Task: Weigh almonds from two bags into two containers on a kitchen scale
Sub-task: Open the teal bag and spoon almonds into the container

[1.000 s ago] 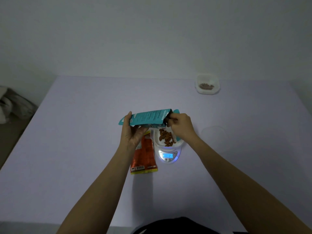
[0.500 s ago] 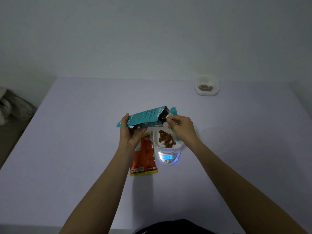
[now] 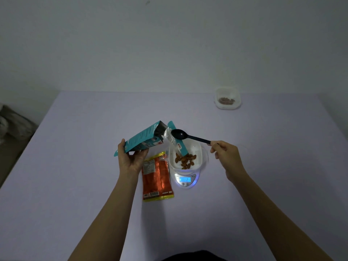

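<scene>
**Almond weighing: that dangling bag flap could mess with the reading**

The left hand (image 3: 131, 161) has its fingers (image 3: 142, 154) curled round the bottom end of the teal bag (image 3: 145, 137), tilted with the open mouth pointing up towards the other hand. The right hand (image 3: 225, 154) pinches the very tail of a black spoon (image 3: 188, 136) between its fingers (image 3: 214, 146), and the spoon's bowl sits right at the bag's mouth.

Just below the spoon is the white container (image 3: 196, 150) on the scale (image 3: 185, 183), with a small pile of almonds (image 3: 185, 160) in it. An orange bag (image 3: 157, 178) lies flat on the counter (image 3: 75, 157) under the left hand. Well beyond the right fingers there's a second container (image 3: 227, 99) with some almonds inside.

My worries:
- The teal bag's torn flap hangs down into the white container. If it leans on anything there, the number's off.
- With the spoon held by its tip, I'd guess a loaded scoop could wobble and drop nuts onto the counter.

Hard to make out:
- The bag's inside is dark.
- I can't tell if the spoon carries anything.
- The display looks like 21 but it's fuzzy.
</scene>
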